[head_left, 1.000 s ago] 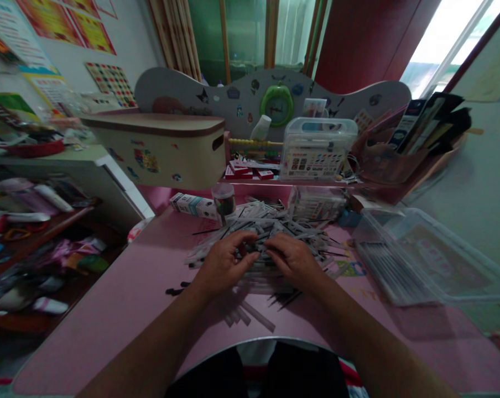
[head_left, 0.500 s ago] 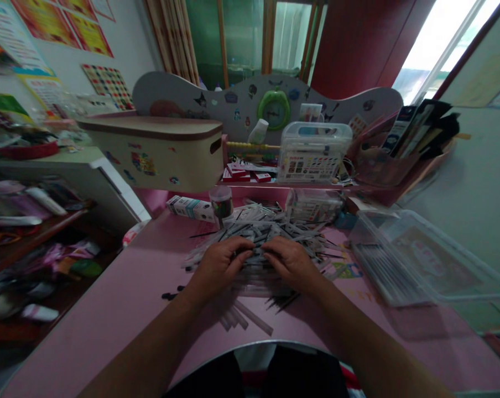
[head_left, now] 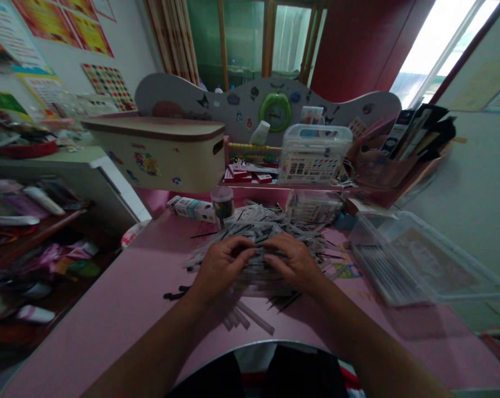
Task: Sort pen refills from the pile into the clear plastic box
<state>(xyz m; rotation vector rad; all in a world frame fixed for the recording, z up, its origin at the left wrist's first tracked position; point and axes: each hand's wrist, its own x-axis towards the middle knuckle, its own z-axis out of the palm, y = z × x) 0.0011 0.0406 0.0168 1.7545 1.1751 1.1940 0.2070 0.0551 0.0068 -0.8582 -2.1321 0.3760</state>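
Note:
My left hand [head_left: 224, 261] and my right hand [head_left: 293, 260] face each other over a heap of thin, clear and grey pen tubes [head_left: 260, 218] on the pink desk. Thumbs and fingers are curled together, the fingertips a small gap apart. Anything pinched between them blends into the grey tubes behind, so I cannot make it out. Below the hands, several loose pale tubes [head_left: 254, 318] lie on the desk, with thin dark-tipped sticks [head_left: 286, 301] beside the right wrist. Small black pieces [head_left: 175, 294] lie left of my left wrist.
An open clear plastic box [head_left: 389, 276] holding a row of thin sticks stands at the right. Behind the heap are a round clear jar [head_left: 222, 205], a white carton [head_left: 191, 208] and a clear case [head_left: 314, 207]. A cream bin [head_left: 162, 160] sits on the shelf.
The thumbs and index fingers of both hands have spread slightly apart. Both hands stay over the heap, and the view has shifted a little.

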